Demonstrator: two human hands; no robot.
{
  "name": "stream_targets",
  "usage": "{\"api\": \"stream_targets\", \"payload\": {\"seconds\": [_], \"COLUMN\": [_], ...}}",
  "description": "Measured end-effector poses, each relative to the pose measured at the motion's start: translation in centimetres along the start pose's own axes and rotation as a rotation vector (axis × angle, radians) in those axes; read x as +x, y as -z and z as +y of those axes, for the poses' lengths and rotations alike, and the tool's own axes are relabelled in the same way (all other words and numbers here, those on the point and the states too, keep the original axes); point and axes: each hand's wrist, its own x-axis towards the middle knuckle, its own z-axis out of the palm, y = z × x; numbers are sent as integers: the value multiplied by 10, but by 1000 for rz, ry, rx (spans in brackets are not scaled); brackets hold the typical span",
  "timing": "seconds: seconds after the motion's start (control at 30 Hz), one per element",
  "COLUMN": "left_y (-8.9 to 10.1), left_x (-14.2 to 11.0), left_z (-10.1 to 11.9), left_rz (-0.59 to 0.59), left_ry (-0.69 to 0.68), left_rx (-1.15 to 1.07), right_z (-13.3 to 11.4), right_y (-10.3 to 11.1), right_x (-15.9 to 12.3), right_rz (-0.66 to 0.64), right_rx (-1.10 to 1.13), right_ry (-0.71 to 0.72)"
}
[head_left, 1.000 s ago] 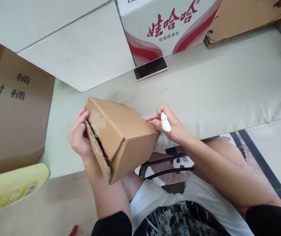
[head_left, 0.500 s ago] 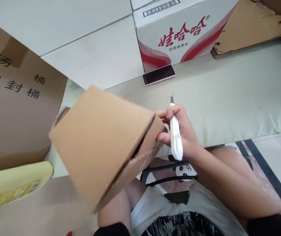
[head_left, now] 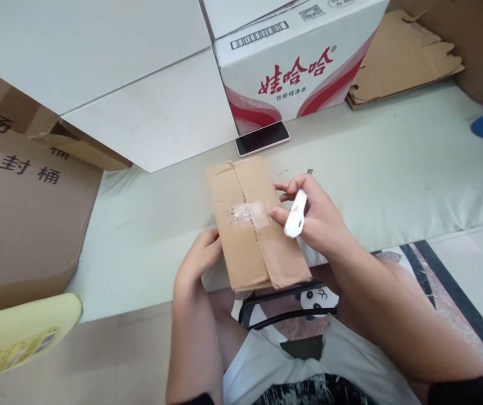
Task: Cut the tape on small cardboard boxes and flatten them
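Note:
A brown cardboard box (head_left: 252, 247) is in front of me, its face with a middle seam and a strip of clear tape (head_left: 250, 215) turned towards me. My left hand (head_left: 199, 256) grips the box's left side, its fingertips hidden behind it. Closed around a white utility knife (head_left: 295, 215) is my right hand (head_left: 315, 216). A short bit of grey blade shows beyond that hand. The thumb and fingers of the same hand are at the box's right edge.
A phone (head_left: 262, 139) lies before a white-and-red carton (head_left: 296, 84). White boxes (head_left: 157, 112) and a big brown carton (head_left: 22, 219) stand left, with brown cardboard (head_left: 98, 152) between them. Flattened cardboard (head_left: 402, 62) lies back right. A yellow container (head_left: 26, 332) is lower left.
The box has been turned so its taped seam faces me. My left hand has come round to its near left side. Brown cardboard now shows beside the big carton. The knife stays in my right hand.

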Motion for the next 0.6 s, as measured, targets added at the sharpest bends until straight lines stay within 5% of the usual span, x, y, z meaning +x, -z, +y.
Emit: {"api": "stream_targets", "payload": {"seconds": [0.07, 0.17, 0.27, 0.4, 0.6], "left_y": [-3, -9, -17, -20, -25], "left_x": [1, -2, -7, -10, -17], "left_z": [6, 22, 38, 50, 49], "left_rz": [101, 289, 117, 26, 22], "left_ry": [-6, -279, -559, -576, -566], "left_rx": [-7, -17, 128, 235, 211], "right_z": [1, 4, 5, -4, -20], "right_y": [2, 2, 2, 7, 11], "right_x": [1, 1, 1, -2, -17], "right_rz": [-61, -109, -41, 192, 68], "right_rx": [-49, -103, -129, 20, 147], "right_ry": [-42, -24, 63, 139, 147]}}
